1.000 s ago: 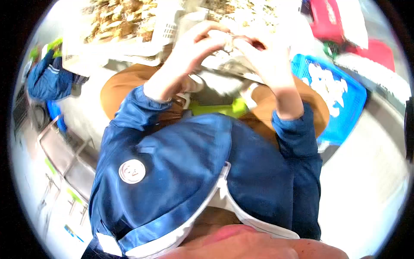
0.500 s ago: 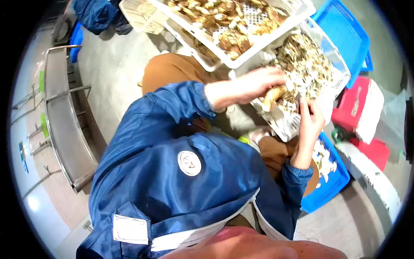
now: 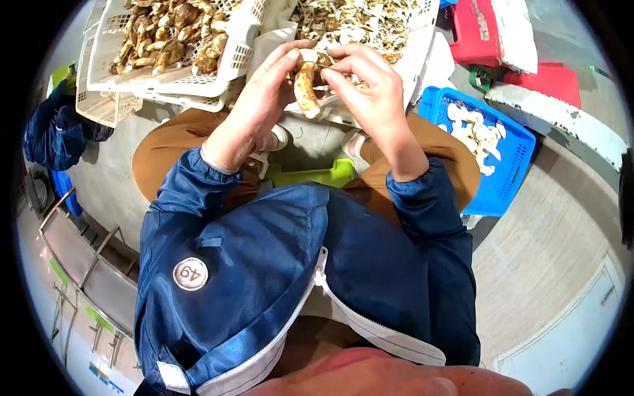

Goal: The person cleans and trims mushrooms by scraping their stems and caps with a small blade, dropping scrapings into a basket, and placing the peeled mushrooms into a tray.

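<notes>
One white crate [image 3: 421, 56] of pale scraps; one blue basket [image 3: 514, 165] of white pieces; two hands. The left hand [image 3: 267, 89] is closed on one mushroom [image 3: 306, 91], curved, yellow-brown, blotched, pale-tipped; whether the right hand [image 3: 373, 82], fingers bent beside it, grips, I cannot tell.

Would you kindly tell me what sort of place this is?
Probably a mushroom-processing workroom, judging by what looks like a mushroom in hand, a white crate of more brown mushrooms, and a blue basket of pale pieces.

A produce workroom: white crate [image 3: 243, 47] of mushrooms [image 3: 173, 30], blue basket [image 3: 510, 178], metal bench [image 3: 111, 290].
</notes>
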Demonstrator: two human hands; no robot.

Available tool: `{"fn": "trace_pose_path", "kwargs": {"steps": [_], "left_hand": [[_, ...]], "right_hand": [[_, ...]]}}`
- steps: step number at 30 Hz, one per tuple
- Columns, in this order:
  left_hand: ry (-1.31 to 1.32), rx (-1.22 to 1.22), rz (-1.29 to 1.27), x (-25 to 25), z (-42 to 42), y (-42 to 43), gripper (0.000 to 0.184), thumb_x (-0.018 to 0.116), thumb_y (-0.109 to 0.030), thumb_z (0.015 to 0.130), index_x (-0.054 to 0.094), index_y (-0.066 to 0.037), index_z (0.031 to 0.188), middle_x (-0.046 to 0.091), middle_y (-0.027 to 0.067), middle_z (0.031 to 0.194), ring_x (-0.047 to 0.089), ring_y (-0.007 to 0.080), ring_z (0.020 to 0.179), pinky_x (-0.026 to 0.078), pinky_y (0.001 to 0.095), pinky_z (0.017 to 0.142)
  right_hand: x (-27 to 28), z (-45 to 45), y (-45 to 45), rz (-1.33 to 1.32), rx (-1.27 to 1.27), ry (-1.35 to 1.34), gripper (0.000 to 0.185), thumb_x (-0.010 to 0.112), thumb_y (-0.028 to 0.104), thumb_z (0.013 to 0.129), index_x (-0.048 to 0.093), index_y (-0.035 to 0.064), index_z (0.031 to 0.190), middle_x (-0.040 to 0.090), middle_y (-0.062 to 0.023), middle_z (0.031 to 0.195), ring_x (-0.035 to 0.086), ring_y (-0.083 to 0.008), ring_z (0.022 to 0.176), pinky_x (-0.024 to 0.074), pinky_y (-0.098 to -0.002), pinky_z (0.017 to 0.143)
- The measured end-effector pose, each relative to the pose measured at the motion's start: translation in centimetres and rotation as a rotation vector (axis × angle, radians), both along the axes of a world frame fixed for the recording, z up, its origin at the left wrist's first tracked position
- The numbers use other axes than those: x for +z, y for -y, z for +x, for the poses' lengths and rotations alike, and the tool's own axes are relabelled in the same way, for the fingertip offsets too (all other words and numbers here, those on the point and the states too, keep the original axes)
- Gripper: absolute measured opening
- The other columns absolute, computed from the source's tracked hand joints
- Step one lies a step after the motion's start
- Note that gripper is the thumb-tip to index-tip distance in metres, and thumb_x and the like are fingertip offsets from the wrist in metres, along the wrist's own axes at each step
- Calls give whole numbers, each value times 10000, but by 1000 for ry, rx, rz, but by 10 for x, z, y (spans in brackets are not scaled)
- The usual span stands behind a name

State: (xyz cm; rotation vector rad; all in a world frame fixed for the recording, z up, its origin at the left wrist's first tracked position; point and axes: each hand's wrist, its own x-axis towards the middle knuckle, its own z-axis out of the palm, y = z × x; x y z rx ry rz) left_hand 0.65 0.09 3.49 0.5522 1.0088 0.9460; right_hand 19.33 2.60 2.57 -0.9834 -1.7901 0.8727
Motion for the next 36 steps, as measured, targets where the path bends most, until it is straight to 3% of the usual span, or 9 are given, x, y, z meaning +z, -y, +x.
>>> {"fn": "trace_pose_path", "kwargs": {"steps": [1,5,9,13,36], "left_hand": [[16,21,3,1,3,0,399,473,-282,1014,484,-65,1349,592,75,1204,606,141,1042,524,300,858],[-111,-17,21,2,8,1,382,504,-282,1011,533,-56,1318,625,62,1148,615,122,1026,515,285,896],[-155,-28,25,3,12,1,421,472,-287,1022,491,-38,1361,613,60,1172,620,122,1013,532,279,851],[-168,-35,15,6,11,1,406,518,-297,1002,542,-29,1306,623,83,1190,624,151,1064,526,307,913],[-178,-166,-22,-5,-5,-1,443,514,-319,997,521,-46,1345,622,70,1206,626,132,1058,548,287,839]], "right_hand": [[-2,-1,1,13,-15,-13,103,725,79,783,646,16,800,667,-106,960,651,-257,851,529,-343,738],[-4,3,2,155,-38,96,91,700,84,795,634,21,801,661,-109,882,651,-281,815,533,-363,708],[-3,5,4,181,-68,153,85,680,78,797,627,17,822,657,-121,844,637,-302,777,521,-376,674],[3,6,9,107,-69,163,107,655,127,828,624,26,834,648,-136,829,625,-329,768,510,-396,692],[6,6,7,-73,-55,186,121,646,169,844,630,50,839,632,-138,793,626,-340,749,511,-393,665]]}}
